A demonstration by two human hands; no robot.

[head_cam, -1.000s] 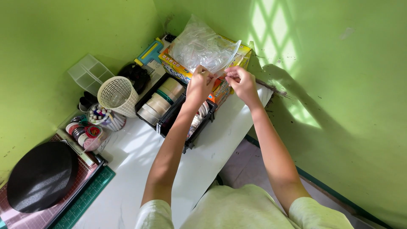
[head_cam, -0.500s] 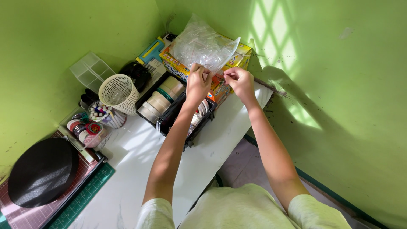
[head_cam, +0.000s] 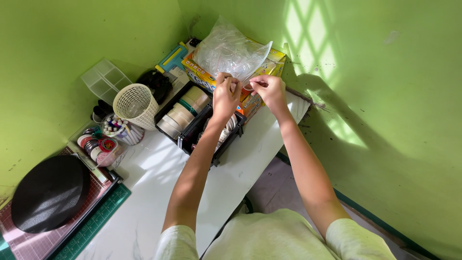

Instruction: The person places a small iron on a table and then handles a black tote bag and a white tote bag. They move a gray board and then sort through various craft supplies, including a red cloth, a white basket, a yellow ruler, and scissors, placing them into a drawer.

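seen from above, a person's left hand [head_cam: 226,94] and right hand [head_cam: 269,89] meet at the mouth of a clear plastic bag [head_cam: 231,50] in the upper middle of the frame, where the bag rests on a yellow and orange box [head_cam: 262,65] at the far end of a white table [head_cam: 154,192]. both hands are closed in a pinch, fingertips on the bag's lower edge; the left is bunched into a loose fist at the film, the right nips what looks like the corner of the opening, though exactly how much film each has caught cannot be told. the bag appears crinkled, thin and very light, puffed with small clear contents too blurred to name. it would likely be soft and slippery, giving way under the fingers, and easy to tear, so the edge of the mouth looks the surest place to take hold. just below the hands sits a black tray [head_cam: 192,130] with rolls of tape [head_cam: 185,110]; to the left stand a white mesh basket [head_cam: 134,101], a cup of pens [head_cam: 115,127] and, at lower left, a black round cushion [head_cam: 50,192] on a cutting mat [head_cam: 96,221].
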